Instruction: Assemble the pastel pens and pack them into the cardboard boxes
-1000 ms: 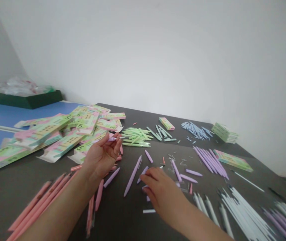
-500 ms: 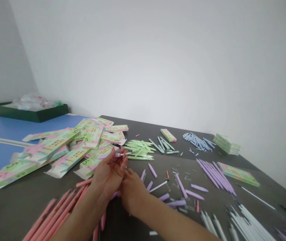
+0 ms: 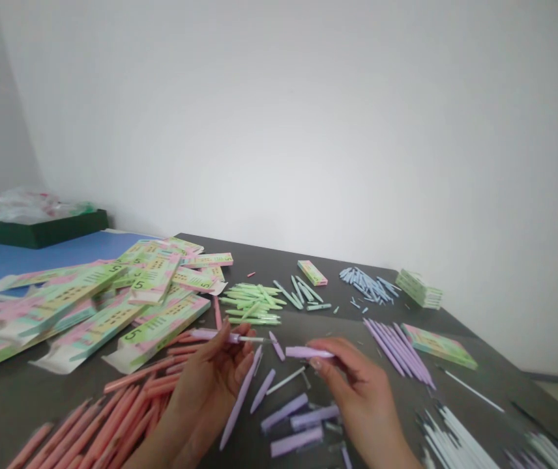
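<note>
My left hand [image 3: 203, 384] is turned palm up, its fingers closed around a purple pen half [image 3: 203, 334]. A thin white refill [image 3: 253, 339] sticks out of that half to the right. Between the thumb and fingers of my right hand [image 3: 364, 391] is a purple pen barrel [image 3: 303, 352], pointing left toward the refill and apart from it. Below and between the hands lie loose purple barrels [image 3: 283, 413], a long purple pen [image 3: 240, 400] and another refill [image 3: 286, 380]. Red pens [image 3: 113, 426] are heaped beneath my left forearm.
Printed boxes [image 3: 156, 277] pile up at the left. Light green pens [image 3: 254, 299], blue-green pens [image 3: 303, 290] and blue pieces [image 3: 367, 283] lie farther back. On the right are a purple pen row [image 3: 399, 355], a flat box [image 3: 438, 345], stacked boxes [image 3: 418, 288] and white refills [image 3: 459, 440].
My hands were together; now they are apart. The right hand has moved right and holds a purple barrel, while the left still holds the purple half with the refill. The view has shifted slightly.
</note>
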Action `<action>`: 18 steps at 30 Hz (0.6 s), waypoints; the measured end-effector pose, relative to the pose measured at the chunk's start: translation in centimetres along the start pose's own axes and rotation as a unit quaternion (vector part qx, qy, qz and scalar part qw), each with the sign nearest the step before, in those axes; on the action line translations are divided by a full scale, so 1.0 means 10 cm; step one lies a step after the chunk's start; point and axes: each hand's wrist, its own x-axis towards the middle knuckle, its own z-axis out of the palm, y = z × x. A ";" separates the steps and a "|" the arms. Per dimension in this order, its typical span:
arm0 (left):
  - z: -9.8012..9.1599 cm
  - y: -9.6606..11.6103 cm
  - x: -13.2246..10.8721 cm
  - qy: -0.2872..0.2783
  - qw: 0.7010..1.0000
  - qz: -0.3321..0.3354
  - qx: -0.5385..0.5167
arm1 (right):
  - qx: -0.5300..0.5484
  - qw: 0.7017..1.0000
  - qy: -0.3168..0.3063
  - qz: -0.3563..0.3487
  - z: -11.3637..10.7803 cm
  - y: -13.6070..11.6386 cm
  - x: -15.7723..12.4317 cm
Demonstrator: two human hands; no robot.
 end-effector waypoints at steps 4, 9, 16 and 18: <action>-0.01 -0.12 -0.03 0.008 1.000 -0.008 0.008 | 0.005 1.000 0.010 0.000 0.00 0.06 -0.09; -0.02 -0.17 -0.02 0.010 1.000 -0.019 0.019 | -0.016 1.000 0.014 -0.007 -0.05 0.07 -0.13; -0.02 -0.28 -0.05 0.012 0.999 -0.014 0.045 | -0.052 0.998 0.018 -0.038 0.03 0.08 -0.14; -0.03 -0.35 -0.07 -0.003 0.998 -0.030 0.062 | -0.060 0.997 0.025 -0.039 0.08 0.10 -0.17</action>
